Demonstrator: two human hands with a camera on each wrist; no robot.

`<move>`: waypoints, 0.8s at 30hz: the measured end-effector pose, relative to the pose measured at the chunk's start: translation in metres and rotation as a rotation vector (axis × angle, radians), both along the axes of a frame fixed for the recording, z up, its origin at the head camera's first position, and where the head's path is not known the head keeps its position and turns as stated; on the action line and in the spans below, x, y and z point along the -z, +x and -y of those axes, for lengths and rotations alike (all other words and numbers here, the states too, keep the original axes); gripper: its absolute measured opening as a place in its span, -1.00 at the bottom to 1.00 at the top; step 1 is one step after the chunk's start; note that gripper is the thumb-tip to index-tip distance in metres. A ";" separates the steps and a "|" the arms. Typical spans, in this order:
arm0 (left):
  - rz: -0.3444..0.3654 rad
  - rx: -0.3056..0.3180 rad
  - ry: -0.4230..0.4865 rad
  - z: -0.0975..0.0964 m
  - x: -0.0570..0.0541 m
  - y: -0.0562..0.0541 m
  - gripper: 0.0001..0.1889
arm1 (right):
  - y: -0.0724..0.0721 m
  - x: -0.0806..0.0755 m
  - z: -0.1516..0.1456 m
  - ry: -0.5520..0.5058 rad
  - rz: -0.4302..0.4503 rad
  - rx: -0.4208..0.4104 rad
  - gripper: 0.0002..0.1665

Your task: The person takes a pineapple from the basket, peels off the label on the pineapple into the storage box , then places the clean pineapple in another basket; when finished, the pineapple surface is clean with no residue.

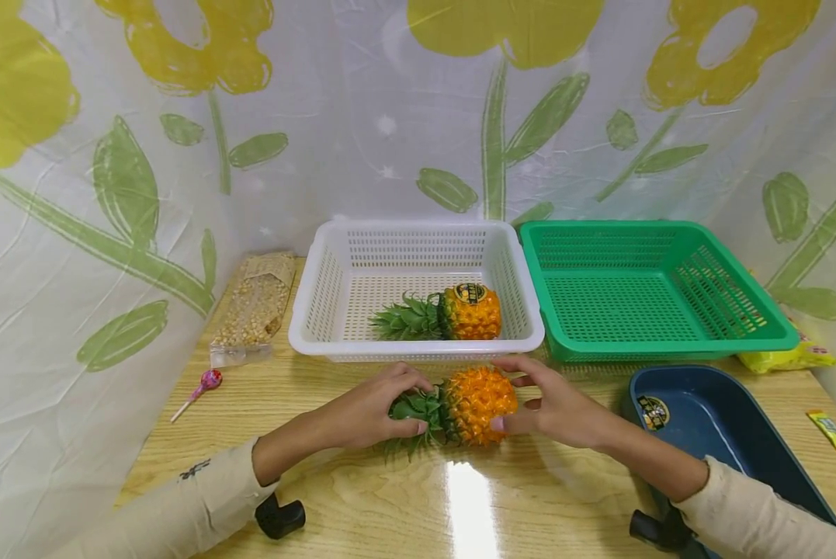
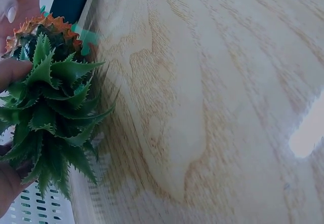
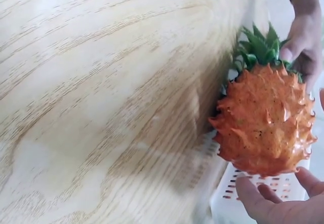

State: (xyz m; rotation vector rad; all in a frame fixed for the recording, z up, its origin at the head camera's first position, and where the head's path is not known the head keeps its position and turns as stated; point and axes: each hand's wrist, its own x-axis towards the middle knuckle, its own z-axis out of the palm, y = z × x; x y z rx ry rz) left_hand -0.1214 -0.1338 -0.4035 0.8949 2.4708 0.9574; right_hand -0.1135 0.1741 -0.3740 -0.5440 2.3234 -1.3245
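Observation:
A small orange pineapple (image 1: 481, 406) lies on its side on the wooden table, its green crown pointing left. My left hand (image 1: 379, 405) holds the crown leaves (image 2: 53, 110) between thumb and fingers. At the base end is my right hand (image 1: 560, 407), thumb and fingers spread apart and curved about the fruit. In the right wrist view the right fingertips (image 3: 248, 187) are right at the lower edge of the spiky fruit. Just behind, a second pineapple (image 1: 483, 317) with a black and gold label lies in the white basket (image 1: 418, 347).
Right of the white basket stands a green basket (image 1: 676, 347). A dark blue basin (image 1: 711, 404) with a round label sits at front right, beside a small yellow packet (image 1: 830, 429). At left are a bag of kernels (image 1: 253, 307) and a lollipop (image 1: 209, 380). A flowered curtain hangs behind.

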 end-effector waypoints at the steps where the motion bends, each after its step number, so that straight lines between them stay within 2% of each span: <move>1: 0.002 0.000 0.000 0.000 0.000 0.000 -0.52 | 0.000 0.001 0.001 0.000 0.004 -0.002 -0.04; 9: -0.012 0.016 0.005 -0.002 0.001 -0.002 -0.52 | -0.002 0.007 0.008 -0.005 0.051 0.009 0.02; 19: -0.020 0.004 0.001 0.000 -0.001 -0.001 -0.52 | -0.006 0.011 0.017 0.044 -0.041 -0.026 0.10; 24: -0.023 0.004 0.005 -0.001 -0.001 -0.001 -0.53 | -0.007 0.014 0.020 0.030 -0.016 -0.039 0.15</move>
